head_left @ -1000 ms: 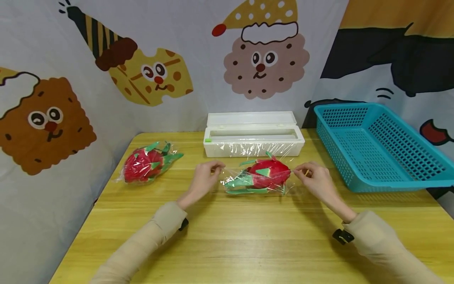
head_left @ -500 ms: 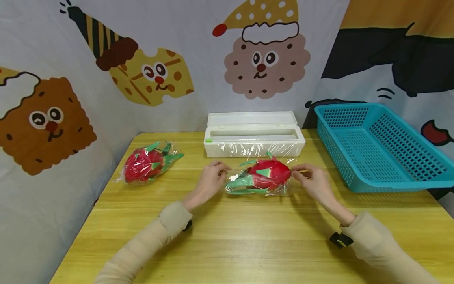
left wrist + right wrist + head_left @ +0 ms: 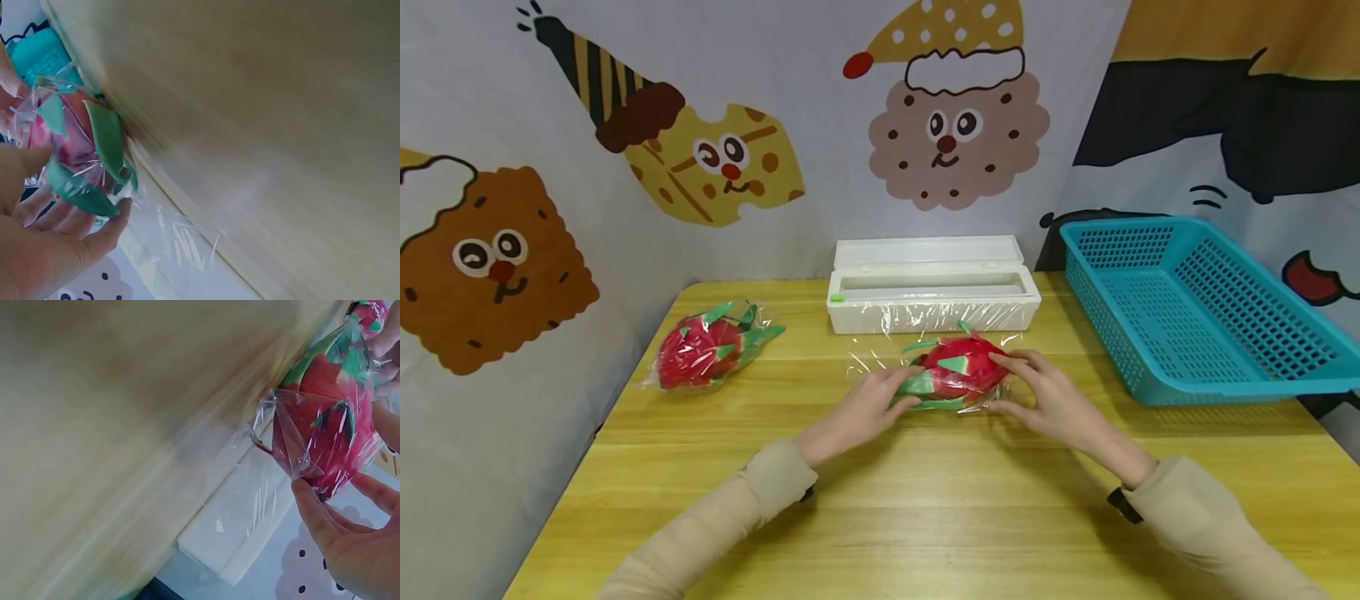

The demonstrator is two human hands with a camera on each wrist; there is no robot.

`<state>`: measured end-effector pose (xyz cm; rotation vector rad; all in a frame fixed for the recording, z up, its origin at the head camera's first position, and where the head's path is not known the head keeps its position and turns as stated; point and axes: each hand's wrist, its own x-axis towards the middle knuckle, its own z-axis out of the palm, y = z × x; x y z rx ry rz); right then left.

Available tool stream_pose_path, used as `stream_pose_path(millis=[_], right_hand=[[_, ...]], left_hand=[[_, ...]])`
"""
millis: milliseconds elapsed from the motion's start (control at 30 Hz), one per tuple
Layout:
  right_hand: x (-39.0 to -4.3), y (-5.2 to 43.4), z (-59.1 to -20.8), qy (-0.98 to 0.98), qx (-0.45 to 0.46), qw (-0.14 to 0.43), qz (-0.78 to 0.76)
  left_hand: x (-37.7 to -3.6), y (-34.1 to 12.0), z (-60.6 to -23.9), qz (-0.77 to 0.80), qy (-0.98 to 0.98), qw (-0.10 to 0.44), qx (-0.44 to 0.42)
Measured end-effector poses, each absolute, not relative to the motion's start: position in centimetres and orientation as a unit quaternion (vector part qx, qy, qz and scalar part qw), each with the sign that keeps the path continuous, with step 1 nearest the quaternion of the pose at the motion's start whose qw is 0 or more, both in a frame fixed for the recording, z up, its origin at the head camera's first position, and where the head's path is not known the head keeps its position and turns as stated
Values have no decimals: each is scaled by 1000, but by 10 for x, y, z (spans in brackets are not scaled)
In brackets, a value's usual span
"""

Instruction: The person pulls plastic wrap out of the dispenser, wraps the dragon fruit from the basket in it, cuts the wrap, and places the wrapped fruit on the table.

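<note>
A red dragon fruit with green leaf tips point(image 3: 964, 367), wrapped in clear cling film, lies at the middle of the table. At its leafy end my left hand point(image 3: 867, 410) has thumb and fingers to either side; in the left wrist view the fingers point(image 3: 112, 231) curve round the green tips. My right hand point(image 3: 1054, 402) holds the rounded red end between thumb and fingers. From the right wrist, the fingertips point(image 3: 306, 490) touch the film at the fruit's end point(image 3: 319, 444). Loose film spreads to the left and behind the fruit.
Behind the fruit stands a white cling film box point(image 3: 934, 312) with its lid up. Another wrapped dragon fruit point(image 3: 700, 348) lies at the left. A blue plastic basket point(image 3: 1232, 390) stands at the right. A printed cloth point(image 3: 842, 150) hangs along the table's back edge.
Both hands have let go of the film at the fruit's ends and moved inward onto the dragon fruit. The left hand has come right and lower; the right hand's fingers now spread over the red end.
</note>
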<state>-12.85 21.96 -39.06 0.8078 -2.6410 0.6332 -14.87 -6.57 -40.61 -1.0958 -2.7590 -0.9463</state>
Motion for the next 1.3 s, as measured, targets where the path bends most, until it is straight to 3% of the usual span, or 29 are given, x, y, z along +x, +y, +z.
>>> stream_pose_path(millis=[500,767,1033,1300], right_hand=[[-142,214,-388,-917,279,174,226],[-143,212,-384,-925,265,147,228],[-158,200,-380,-941,228,129,213],[-176,191,-370,-950,215,106,198]], left_hand=[[-160,-59,-406,-191,-891,47,-410],[-170,-58,-403,-143,-890,82,-425],[-194,-61,-402,-250,-896,-1,-366],[-210,-64,-399,-291,-895,-36,-336]])
